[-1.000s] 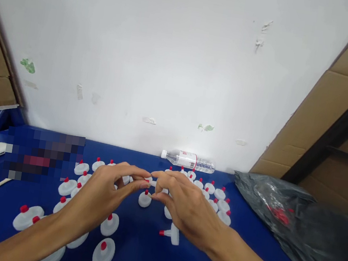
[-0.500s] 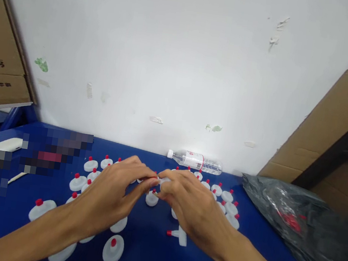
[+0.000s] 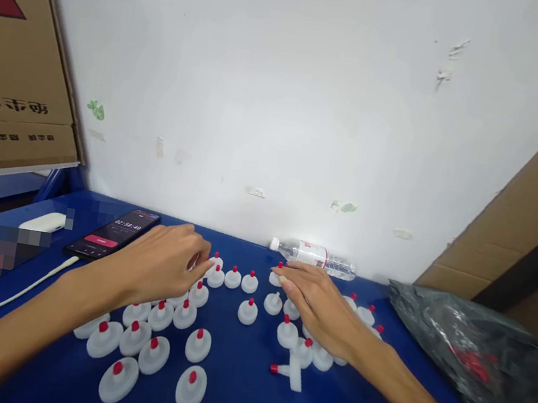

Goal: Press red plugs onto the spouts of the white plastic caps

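Observation:
My left hand [image 3: 171,264] is above the left cluster of white round nozzle caps with red tips. Its fingers are curled in, the thumb close to them; whatever they may hold is hidden. My right hand [image 3: 317,303] reaches over the right-hand caps with its fingers stretched out. Its fingertips are beside a red-tipped cap [image 3: 276,278]; I cannot tell whether they touch. Just below the fingers stands a white cap without a red tip [image 3: 272,304]. Between the hands, a red-tipped cap [image 3: 248,312] stands upright. Another cap [image 3: 294,372] lies on its side, red tip pointing left.
A clear plastic bottle [image 3: 314,257] lies along the white wall. At left are a phone [image 3: 113,232] showing a timer, a white cable [image 3: 6,302] and a white device [image 3: 43,222]. A dark plastic bag [image 3: 430,340] with red pieces lies at right. Cardboard [image 3: 20,70] flanks the blue table.
My hands, which met over the middle caps, have moved apart, left hand leftward and right hand slightly rightward. The right fingers have straightened. The view has shifted left, showing the phone.

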Demonstrator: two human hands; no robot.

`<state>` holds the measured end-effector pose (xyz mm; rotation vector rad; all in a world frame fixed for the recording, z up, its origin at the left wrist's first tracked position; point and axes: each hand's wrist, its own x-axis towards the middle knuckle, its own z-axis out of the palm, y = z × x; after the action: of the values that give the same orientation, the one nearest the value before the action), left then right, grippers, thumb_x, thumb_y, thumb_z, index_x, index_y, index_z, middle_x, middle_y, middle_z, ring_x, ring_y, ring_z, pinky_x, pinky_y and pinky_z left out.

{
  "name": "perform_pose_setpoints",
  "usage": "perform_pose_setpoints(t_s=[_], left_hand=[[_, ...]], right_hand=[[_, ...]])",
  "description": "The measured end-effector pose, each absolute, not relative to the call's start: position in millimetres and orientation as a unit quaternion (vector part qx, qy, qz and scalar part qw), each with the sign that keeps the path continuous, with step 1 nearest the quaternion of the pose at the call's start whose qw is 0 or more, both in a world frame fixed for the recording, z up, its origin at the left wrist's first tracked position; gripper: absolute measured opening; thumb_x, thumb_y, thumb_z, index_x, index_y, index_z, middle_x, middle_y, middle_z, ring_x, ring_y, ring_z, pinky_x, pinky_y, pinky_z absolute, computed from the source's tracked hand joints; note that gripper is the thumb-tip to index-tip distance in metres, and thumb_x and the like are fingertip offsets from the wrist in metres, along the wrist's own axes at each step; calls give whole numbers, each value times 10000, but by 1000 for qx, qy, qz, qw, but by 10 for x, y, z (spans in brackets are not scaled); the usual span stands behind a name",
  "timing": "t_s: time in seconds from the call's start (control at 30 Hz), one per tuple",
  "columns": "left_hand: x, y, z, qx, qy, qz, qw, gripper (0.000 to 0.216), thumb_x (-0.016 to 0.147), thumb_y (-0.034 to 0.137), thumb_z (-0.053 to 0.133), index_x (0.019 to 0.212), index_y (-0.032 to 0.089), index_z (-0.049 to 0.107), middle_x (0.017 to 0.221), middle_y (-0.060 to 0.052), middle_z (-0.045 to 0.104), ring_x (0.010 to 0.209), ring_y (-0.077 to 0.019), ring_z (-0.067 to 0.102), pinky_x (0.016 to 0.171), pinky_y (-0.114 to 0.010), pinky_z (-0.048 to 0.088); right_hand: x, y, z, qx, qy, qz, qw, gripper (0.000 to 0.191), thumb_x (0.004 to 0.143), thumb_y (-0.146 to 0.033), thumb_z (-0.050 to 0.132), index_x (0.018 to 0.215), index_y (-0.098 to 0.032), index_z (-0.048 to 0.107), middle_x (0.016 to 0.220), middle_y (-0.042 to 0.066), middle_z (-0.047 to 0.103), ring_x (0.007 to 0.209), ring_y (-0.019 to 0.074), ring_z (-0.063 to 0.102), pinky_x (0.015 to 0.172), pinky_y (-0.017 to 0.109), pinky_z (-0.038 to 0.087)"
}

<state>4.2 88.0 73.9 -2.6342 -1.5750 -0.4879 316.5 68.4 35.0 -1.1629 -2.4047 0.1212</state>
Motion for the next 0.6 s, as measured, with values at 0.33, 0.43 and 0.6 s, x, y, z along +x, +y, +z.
perform_pose_setpoints(t_s=[0.33, 0.43, 0.6], left_hand=[[42, 882, 681, -864, -495, -71, -58, 268, 953, 399, 598, 775, 253, 734, 814, -37, 752, 720, -242, 688, 617, -332, 407], [62, 883, 750, -862, -493, -108, -52, 367, 1028, 497, 493, 880, 255, 727, 901, -37, 755, 812, -244, 690, 701, -349, 439], [103, 875, 746, -874, -468, -109, -67, 340, 1012, 511, 528, 915, 283, 760, 957, -29, 753, 866, -238, 683, 721, -336, 441]], right_hand=[[3217, 701, 350, -419, -887, 51, 188, 489, 1155, -441, 283, 1341, -276, 704, 1439, 23, 695, 1468, 312, 514, 1211, 593, 374], [3228, 697, 407, -413, -885, 41, 210, 470, 1157, -425, 284, 1305, -276, 704, 1403, 30, 714, 1401, 292, 570, 1202, 577, 368], [3246, 687, 490, -407, -881, 28, 238, 444, 1159, -396, 294, 1241, -250, 705, 1308, 49, 744, 1297, 270, 625, 1186, 552, 364]])
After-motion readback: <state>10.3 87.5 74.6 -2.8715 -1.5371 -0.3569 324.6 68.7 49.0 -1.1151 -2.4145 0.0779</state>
